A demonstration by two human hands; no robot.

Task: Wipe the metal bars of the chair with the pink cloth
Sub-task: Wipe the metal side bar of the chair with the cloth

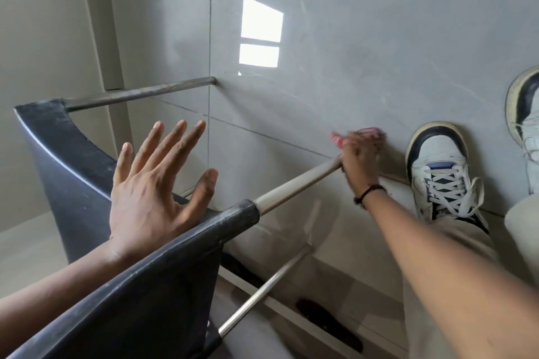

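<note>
Between the upper metal bar and the middle bar the floor is bare, so there is free room to pass. The white shoe stands just beside the middle bar's far end. The black chair shell closes the near side.

Chair left of shoe, its bar between them, on floor.

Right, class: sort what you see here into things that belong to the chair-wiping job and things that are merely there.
Part of the job:
pink cloth, gripped in the right hand
metal chair leg being wiped
other two metal legs
black chair seat
left hand, open

Merely there:
white sneakers
black wristband
tiled floor
</note>
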